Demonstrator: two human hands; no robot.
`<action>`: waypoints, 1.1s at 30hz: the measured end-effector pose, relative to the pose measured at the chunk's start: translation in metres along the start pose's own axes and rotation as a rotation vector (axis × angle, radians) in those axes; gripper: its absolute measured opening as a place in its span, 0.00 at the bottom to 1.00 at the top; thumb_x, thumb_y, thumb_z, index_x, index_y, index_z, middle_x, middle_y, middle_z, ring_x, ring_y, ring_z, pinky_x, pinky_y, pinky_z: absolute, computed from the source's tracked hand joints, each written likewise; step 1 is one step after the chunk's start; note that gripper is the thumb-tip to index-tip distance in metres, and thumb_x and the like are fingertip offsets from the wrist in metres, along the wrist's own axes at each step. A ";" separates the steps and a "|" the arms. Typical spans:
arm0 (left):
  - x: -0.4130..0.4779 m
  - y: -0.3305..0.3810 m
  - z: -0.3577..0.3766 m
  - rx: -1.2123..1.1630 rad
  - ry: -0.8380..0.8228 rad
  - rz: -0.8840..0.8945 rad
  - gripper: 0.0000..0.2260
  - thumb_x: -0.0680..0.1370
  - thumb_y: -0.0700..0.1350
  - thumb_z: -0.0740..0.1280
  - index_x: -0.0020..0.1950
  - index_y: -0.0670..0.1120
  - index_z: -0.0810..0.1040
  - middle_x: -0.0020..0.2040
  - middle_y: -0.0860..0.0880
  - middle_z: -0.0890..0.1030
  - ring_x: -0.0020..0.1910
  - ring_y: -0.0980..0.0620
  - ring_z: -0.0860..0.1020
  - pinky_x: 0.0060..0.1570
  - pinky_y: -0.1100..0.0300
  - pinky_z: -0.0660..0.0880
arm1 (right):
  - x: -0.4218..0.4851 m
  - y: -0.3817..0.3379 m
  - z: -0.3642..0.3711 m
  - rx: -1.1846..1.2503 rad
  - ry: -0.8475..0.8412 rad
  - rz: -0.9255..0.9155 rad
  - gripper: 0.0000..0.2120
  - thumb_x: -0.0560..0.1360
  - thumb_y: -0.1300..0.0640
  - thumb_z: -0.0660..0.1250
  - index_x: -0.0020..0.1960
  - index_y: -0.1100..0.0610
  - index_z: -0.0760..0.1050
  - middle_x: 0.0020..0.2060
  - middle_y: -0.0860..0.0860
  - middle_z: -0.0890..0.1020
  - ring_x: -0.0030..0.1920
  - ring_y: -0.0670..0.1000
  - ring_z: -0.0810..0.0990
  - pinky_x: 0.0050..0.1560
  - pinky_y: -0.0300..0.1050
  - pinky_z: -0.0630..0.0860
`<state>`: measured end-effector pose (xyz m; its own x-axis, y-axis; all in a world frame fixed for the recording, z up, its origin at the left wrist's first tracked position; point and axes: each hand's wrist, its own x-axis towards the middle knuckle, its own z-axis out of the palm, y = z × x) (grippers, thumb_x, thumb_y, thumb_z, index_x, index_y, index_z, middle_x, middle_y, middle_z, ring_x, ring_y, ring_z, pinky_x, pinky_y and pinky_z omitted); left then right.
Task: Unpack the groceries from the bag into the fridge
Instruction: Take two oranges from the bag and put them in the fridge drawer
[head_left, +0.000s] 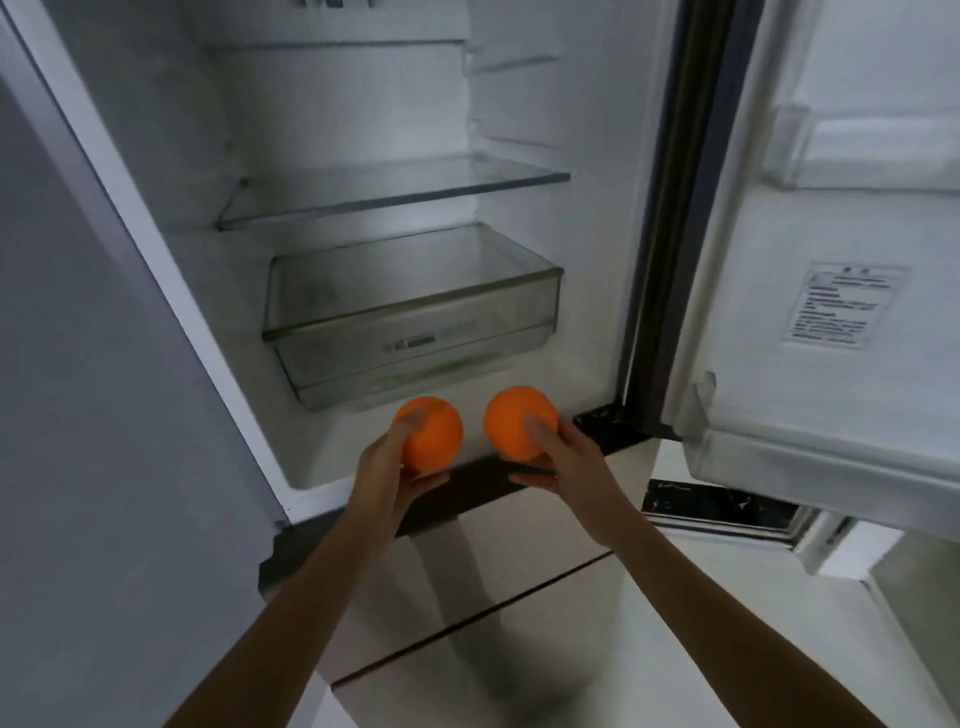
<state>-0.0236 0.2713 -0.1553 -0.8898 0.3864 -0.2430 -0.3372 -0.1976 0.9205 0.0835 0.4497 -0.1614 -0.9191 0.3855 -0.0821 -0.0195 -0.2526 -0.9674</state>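
left hand (387, 467) wraps its fingers round a round orange fruit (435, 435) | right hand (563, 460) wraps another round orange fruit (514, 423) | both at the open white fridge's (353, 104) bottom edge, below the clear plastic drawer (415, 317)

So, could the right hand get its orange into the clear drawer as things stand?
Probably yes: the right hand holds its orange just in front of the clear drawer, whose top looks open, and nothing stands between them.
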 end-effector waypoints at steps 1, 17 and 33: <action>0.010 0.005 0.002 -0.072 -0.003 0.003 0.21 0.76 0.54 0.69 0.66 0.49 0.71 0.60 0.45 0.77 0.58 0.42 0.79 0.45 0.49 0.79 | 0.017 -0.003 0.002 0.054 -0.037 0.033 0.33 0.63 0.40 0.71 0.65 0.50 0.68 0.64 0.57 0.75 0.59 0.57 0.80 0.54 0.53 0.81; 0.109 0.039 0.016 -0.208 0.175 0.096 0.32 0.73 0.64 0.66 0.72 0.50 0.67 0.67 0.42 0.74 0.64 0.42 0.75 0.68 0.44 0.69 | 0.196 -0.017 0.015 0.608 -0.145 0.253 0.45 0.61 0.29 0.70 0.72 0.49 0.67 0.68 0.53 0.74 0.68 0.54 0.72 0.60 0.54 0.72; 0.034 0.014 0.000 -0.190 0.074 0.053 0.25 0.73 0.60 0.68 0.67 0.53 0.69 0.66 0.42 0.74 0.63 0.38 0.76 0.63 0.41 0.73 | 0.113 -0.007 -0.011 0.585 -0.086 0.194 0.37 0.71 0.35 0.66 0.74 0.50 0.63 0.68 0.55 0.74 0.65 0.58 0.76 0.59 0.59 0.75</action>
<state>-0.0588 0.2819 -0.1502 -0.9255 0.3051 -0.2245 -0.3355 -0.3851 0.8597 -0.0160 0.5052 -0.1665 -0.9555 0.2167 -0.2002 -0.0385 -0.7645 -0.6434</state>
